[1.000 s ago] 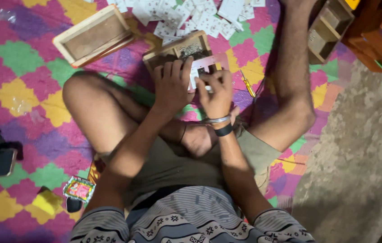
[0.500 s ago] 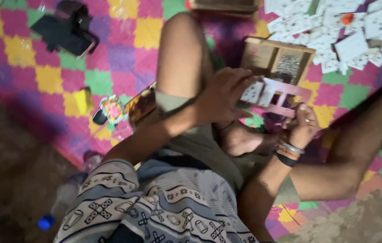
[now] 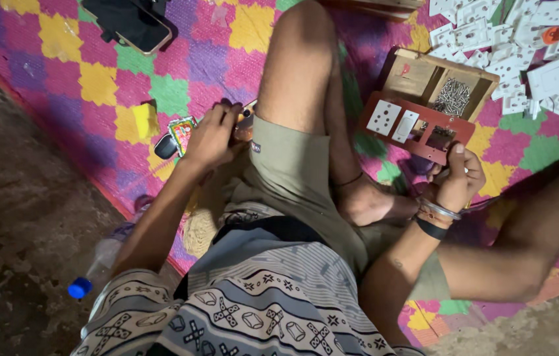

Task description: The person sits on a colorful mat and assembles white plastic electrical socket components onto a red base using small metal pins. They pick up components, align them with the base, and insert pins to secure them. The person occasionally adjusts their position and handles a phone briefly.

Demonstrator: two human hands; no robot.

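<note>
Patterned grey and white cloth fills the near edge of the view, worn by the seated person. A plastic bottle [image 3: 98, 264] with a blue cap is seen lying at the edge of the mat, beside the left forearm. The left hand [image 3: 210, 135] is stretched out to the side of the bent knee, its fingers curled down around a small object [image 3: 245, 125] on the mat; what that object is cannot be told. A small colourful packet [image 3: 182, 132] is found just beside that hand. On the other side, the right hand [image 3: 459, 181] is closed on the lower edge of a red-brown switch plate [image 3: 418, 128], which is held tilted just above the mat, with two white switches [image 3: 395, 122] set in it. A wooden box [image 3: 441, 82] of screws is placed right behind the plate. Further off, a heap of white switch parts [image 3: 523, 53] is spread over the checked mat [image 3: 95, 79], and a phone [image 3: 131, 23] is laid at the far left.
</note>
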